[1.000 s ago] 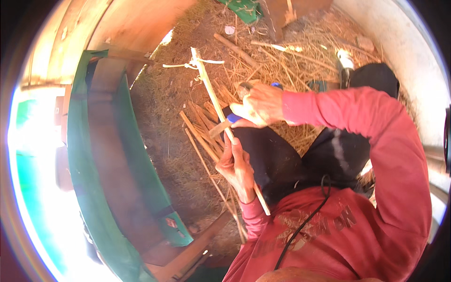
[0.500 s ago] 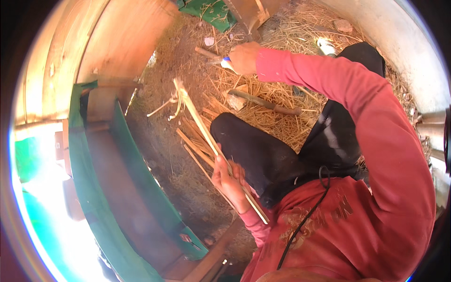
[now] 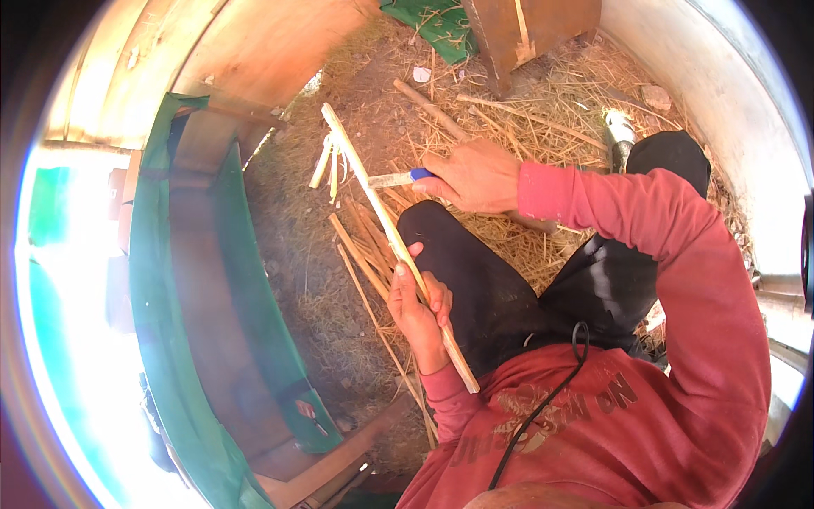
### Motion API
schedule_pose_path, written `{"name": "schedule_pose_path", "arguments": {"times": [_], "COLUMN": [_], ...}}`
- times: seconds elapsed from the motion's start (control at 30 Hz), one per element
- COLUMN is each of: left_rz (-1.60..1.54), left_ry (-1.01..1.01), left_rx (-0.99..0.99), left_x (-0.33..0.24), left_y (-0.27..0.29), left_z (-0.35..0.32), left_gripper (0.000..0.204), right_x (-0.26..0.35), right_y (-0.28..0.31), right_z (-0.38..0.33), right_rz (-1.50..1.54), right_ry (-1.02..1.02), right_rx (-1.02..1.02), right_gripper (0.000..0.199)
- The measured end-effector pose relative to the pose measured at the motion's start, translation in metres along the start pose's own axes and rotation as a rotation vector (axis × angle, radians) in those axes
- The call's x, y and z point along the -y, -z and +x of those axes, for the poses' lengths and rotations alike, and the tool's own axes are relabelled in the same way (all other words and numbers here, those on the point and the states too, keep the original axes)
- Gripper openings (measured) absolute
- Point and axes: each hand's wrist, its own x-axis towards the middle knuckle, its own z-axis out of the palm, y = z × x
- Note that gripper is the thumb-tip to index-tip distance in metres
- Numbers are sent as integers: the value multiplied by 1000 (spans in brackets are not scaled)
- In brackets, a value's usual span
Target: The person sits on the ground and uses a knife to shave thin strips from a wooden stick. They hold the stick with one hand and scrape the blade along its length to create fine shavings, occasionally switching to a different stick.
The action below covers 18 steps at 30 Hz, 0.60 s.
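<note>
My left hand (image 3: 419, 310) is closed around the lower part of a long pale peeled stick (image 3: 384, 222), which slants up and away to the left. Strips of wood shaving (image 3: 335, 164) hang from the stick near its far end. In my right hand (image 3: 476, 175) is a knife (image 3: 415, 175) with a blue-and-white handle, gripped in the fist. Its blade points left, and the tip meets or nearly meets the stick's edge above my left hand. The exact contact is too fine to tell.
Several split sticks (image 3: 366, 254) lie beside my left knee. Shavings (image 3: 543, 254) litter the ground around my legs, and a thicker branch (image 3: 431, 109) lies beyond my right hand. A green-edged wooden trough (image 3: 212, 314) stands at left, a pale wall (image 3: 721, 110) at right.
My right hand has come back from farther out, bringing the knife blade up to the stick. My left hand still grips the stick. The whole view has shifted slightly.
</note>
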Motion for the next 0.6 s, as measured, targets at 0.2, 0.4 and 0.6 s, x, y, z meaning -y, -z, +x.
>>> {"name": "schedule_pose_path", "arguments": {"times": [0.2, 0.4, 0.6], "left_rz": [-22, -149, -218], "left_ry": [43, 105, 193], "left_rx": [28, 10, 153], "left_x": [-3, -2, 5], "left_y": [-1, -4, -8], "left_z": [-5, -13, -36], "left_gripper": [37, 37, 42], "right_x": [11, -2, -96], "right_y": [-5, -26, 19], "right_z": [-12, -4, 58], "right_rz": [92, -120, -304], "right_ry": [269, 303, -471], "right_rx": [106, 45, -103], "right_gripper": [35, 32, 50]}}
